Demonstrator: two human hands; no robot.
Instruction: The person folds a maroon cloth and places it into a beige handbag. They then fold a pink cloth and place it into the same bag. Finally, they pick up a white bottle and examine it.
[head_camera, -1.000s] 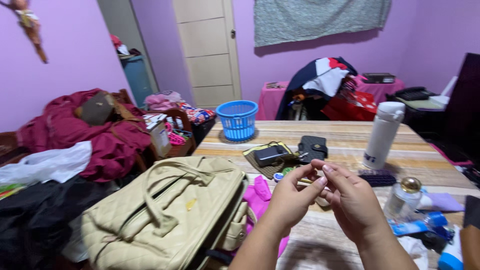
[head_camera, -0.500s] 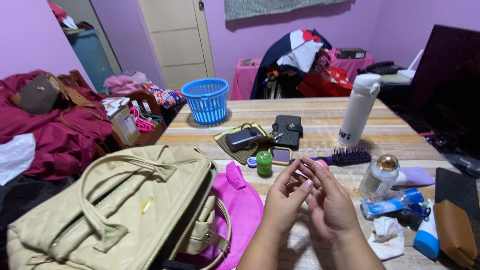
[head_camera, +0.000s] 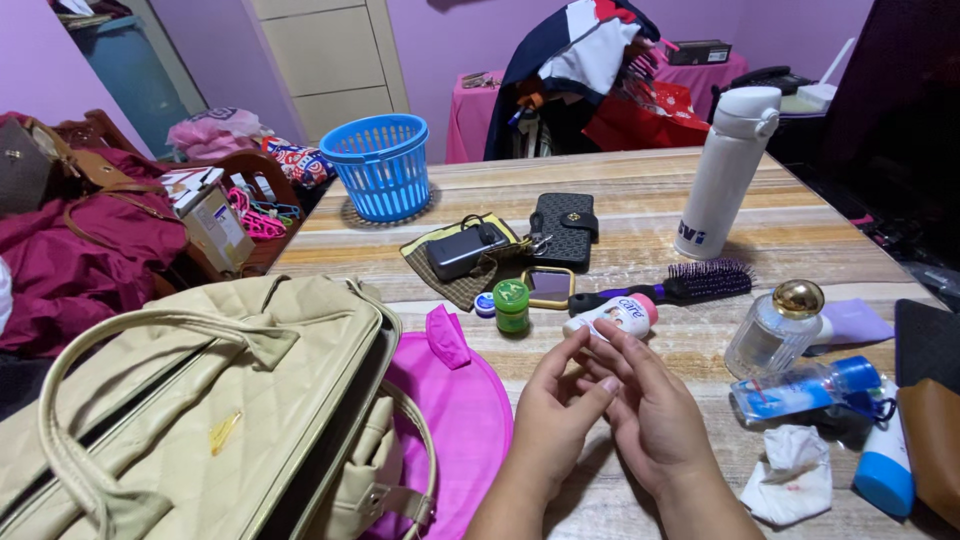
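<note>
On table, around hands: bag (head_camera: 200, 420), pink pouch (head_camera: 455, 415), hairbrush (head_camera: 680, 285), perfume bottle (head_camera: 775, 325).
Tube: white tube (head_camera: 612, 317) lain just beyond fingertips, apart.
Left hand (head_camera: 555, 415): fingers loosely curled, nothing held.
Right hand (head_camera: 655, 415): likewise, fingers met with left.

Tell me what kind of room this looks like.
Most likely a lived-in room at home, perhaps a bedroom. A wooden table holds personal items such as a purple hairbrush and a perfume bottle, a beige quilted handbag lies open, and clothes are heaped against purple walls.
</note>
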